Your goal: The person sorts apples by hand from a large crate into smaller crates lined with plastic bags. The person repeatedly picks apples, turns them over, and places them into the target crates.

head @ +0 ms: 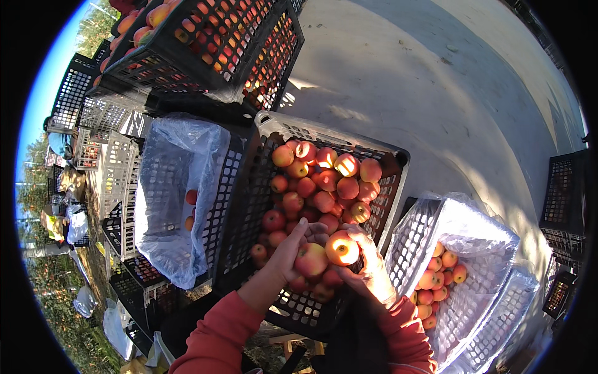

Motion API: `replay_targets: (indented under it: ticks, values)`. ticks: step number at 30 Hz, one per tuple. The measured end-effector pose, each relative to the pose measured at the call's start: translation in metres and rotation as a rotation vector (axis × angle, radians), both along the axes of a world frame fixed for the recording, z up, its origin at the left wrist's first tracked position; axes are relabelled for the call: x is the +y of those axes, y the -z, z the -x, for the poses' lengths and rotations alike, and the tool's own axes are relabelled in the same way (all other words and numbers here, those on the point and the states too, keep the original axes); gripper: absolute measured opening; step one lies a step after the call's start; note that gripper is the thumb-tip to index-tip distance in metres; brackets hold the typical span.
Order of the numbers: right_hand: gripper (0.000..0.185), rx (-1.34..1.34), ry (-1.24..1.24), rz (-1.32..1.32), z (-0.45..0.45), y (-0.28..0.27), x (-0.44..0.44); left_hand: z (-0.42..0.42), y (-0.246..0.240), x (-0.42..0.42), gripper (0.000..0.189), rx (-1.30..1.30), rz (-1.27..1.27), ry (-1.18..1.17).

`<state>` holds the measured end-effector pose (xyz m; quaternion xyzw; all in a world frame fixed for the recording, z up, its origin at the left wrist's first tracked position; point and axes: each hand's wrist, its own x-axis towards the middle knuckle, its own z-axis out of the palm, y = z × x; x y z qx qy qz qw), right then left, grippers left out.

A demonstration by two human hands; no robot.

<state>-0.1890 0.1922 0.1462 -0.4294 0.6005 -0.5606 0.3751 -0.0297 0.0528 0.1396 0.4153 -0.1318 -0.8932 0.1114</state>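
My left hand (288, 255) holds a red-and-yellow apple (310, 260), thumb pointing up along its side. Close beside it, my right hand (369, 271) grips a sunlit apple (342, 248) with its end dimple facing up. Both hands are over the near part of a black perforated plastic crate (247, 210). Many loose red apples (323, 202) lie in this crate, heaped towards its far side. A few more apples show beneath my hands, partly hidden by them.
To the left stands a crate lined with clear plastic film (173, 140), a few apples inside. At right another film-lined crate (486, 276) holds several apples. Stacked full black crates (201, 61) rise at the upper left. Concrete floor (397, 79) lies beyond. A person (60, 142) is at far left.
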Motion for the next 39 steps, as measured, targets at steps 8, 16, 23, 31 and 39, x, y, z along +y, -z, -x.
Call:
replay_targets:
  ticks: [8,16,23,31,39]
  values:
    - [0.074,0.108,-0.096,-0.003,0.004,-0.002,-0.008,-0.006,-0.008,-0.005,0.061,0.143,0.202,0.45]
    - [0.069,0.397,-0.14,-0.028,-0.001,-0.008,-0.015,-0.005,-0.008,-0.007,0.07,0.124,0.261,0.572]
    - [0.076,0.131,-0.08,-0.131,0.004,-0.018,0.007,-0.037,-0.026,-0.04,0.063,0.21,0.273,0.538]
    - [0.08,0.279,0.717,-0.23,0.07,0.009,0.145,-0.25,-0.035,-0.241,0.05,-0.596,0.832,-0.693]
    - [0.071,0.609,0.546,-0.712,0.073,0.095,0.215,-0.389,0.084,-0.205,0.071,-1.343,0.507,-0.525]
